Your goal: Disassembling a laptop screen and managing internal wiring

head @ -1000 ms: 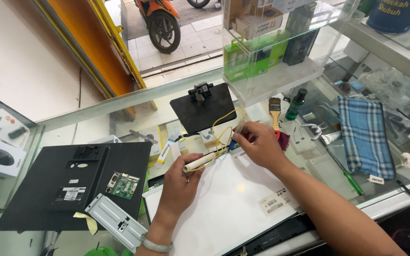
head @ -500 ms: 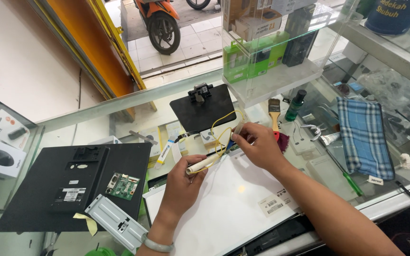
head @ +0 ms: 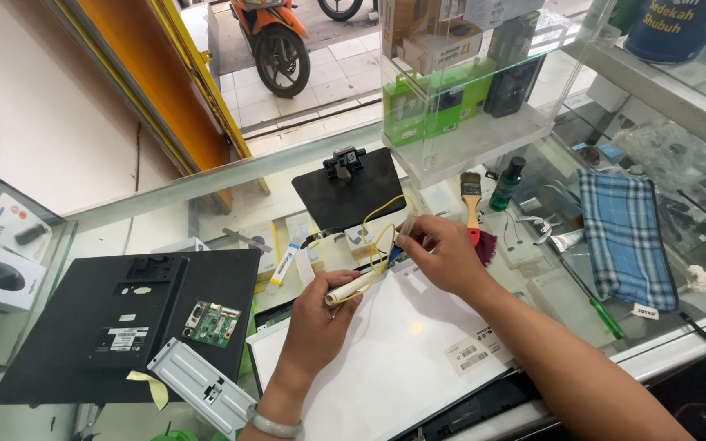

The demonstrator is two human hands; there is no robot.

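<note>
My left hand (head: 320, 320) grips a cream-coloured pen-like tool (head: 355, 286) and holds its tip over the top edge of a white panel (head: 394, 359) lying flat on the glass counter. My right hand (head: 445, 255) pinches a small connector at the end of a thin yellow wire (head: 386, 229) that loops up between the two hands. Both hands meet at the panel's far edge, just in front of a black monitor stand base (head: 345, 189).
A black monitor back cover (head: 124, 322) with a small green circuit board (head: 214, 322) and a grey metal bracket (head: 202, 386) lies at left. A paintbrush (head: 472, 196), a small dark bottle (head: 507, 184), a blue checked cloth (head: 627, 237) and a green-handled screwdriver (head: 602, 314) lie at right. A clear display case (head: 475, 90) stands behind.
My hands have stayed almost in place; the right hand has shifted its pinch on the yellow wire slightly, and the left hand keeps the tool steady.
</note>
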